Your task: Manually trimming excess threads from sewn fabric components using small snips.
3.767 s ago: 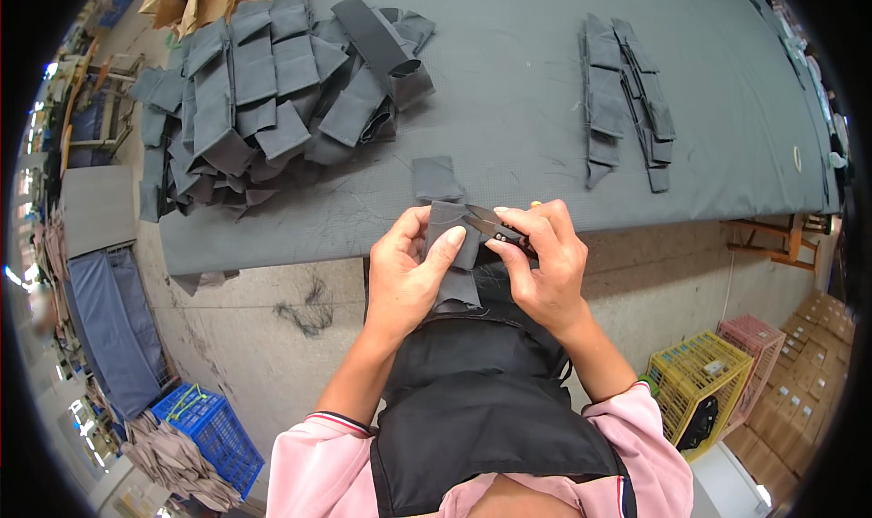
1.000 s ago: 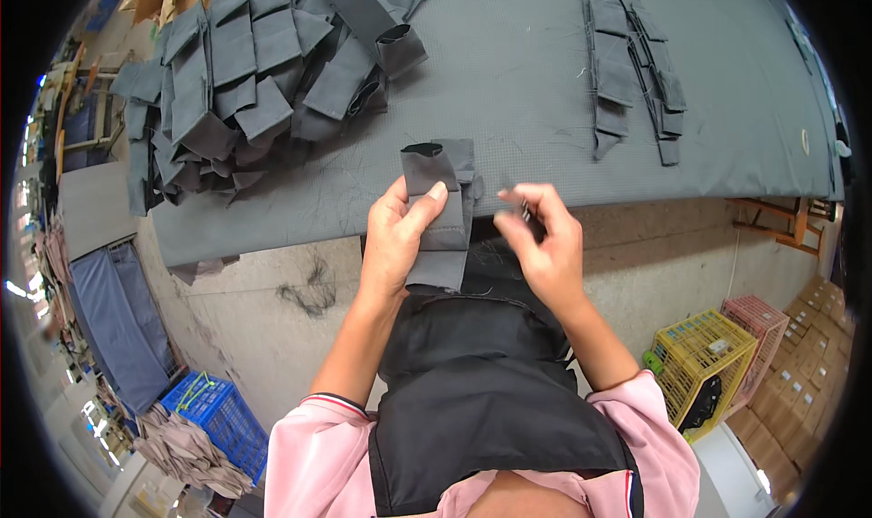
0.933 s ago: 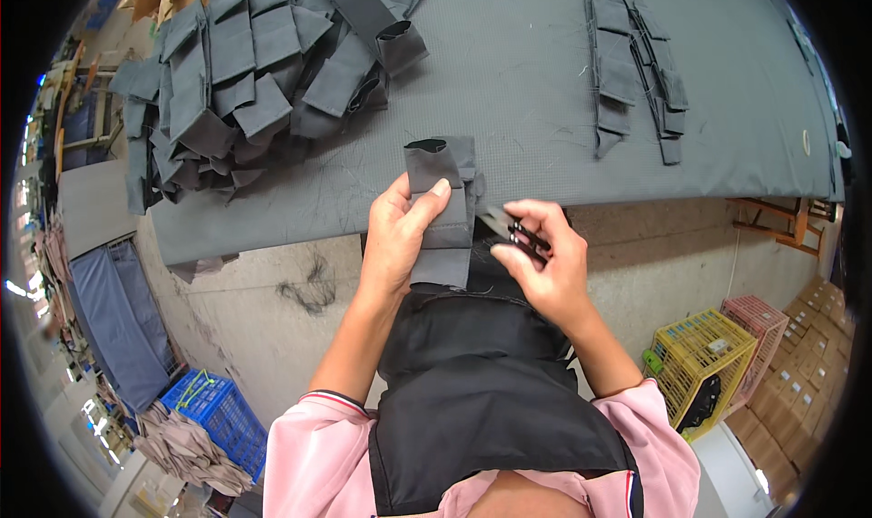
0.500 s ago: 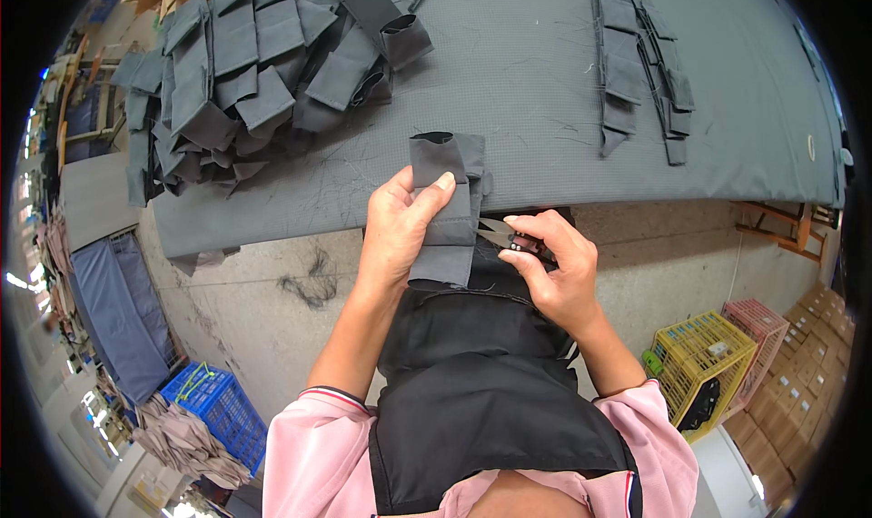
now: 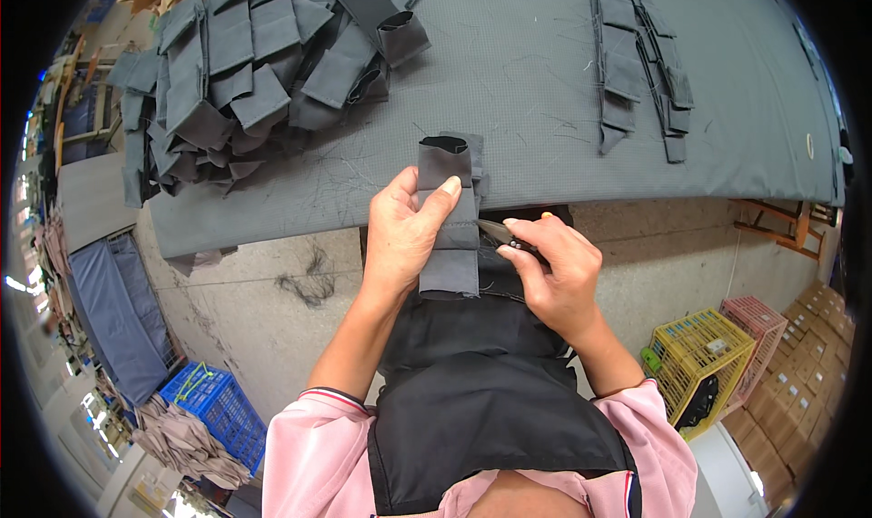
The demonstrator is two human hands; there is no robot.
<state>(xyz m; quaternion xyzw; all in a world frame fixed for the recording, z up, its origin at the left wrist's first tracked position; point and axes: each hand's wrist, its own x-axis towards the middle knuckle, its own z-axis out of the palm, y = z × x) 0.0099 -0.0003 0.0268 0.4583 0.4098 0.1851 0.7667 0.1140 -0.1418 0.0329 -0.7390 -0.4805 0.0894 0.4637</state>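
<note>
My left hand (image 5: pixel 406 223) grips a dark grey folded fabric strip (image 5: pixel 451 271), its thumb pressed flat on the front. The strip hangs over the table's near edge, with an open fold at its upper end and a stitched seam across it. In my right hand (image 5: pixel 560 271) is a pair of small thread snips (image 5: pixel 497 232), its blades pointing left. The blade tips are at the strip's right edge, close to the seam; whether they touch thread I cannot tell. Part of the snips is hidden by my fingers.
A big heap of similar grey strips (image 5: pixel 263 54) lies on the cloth-covered table (image 5: pixel 518 73) at far left. Two rows of strips (image 5: pixel 619 73) lie at far right. Thread clippings (image 5: pixel 313 282) litter the floor. A blue crate (image 5: pixel 218 413) stands left, a yellow crate (image 5: pixel 699 354) right.
The strip has shifted slightly right and turned more upright in my left hand. The snips' blades have come closer together and remain beside the strip's right edge.
</note>
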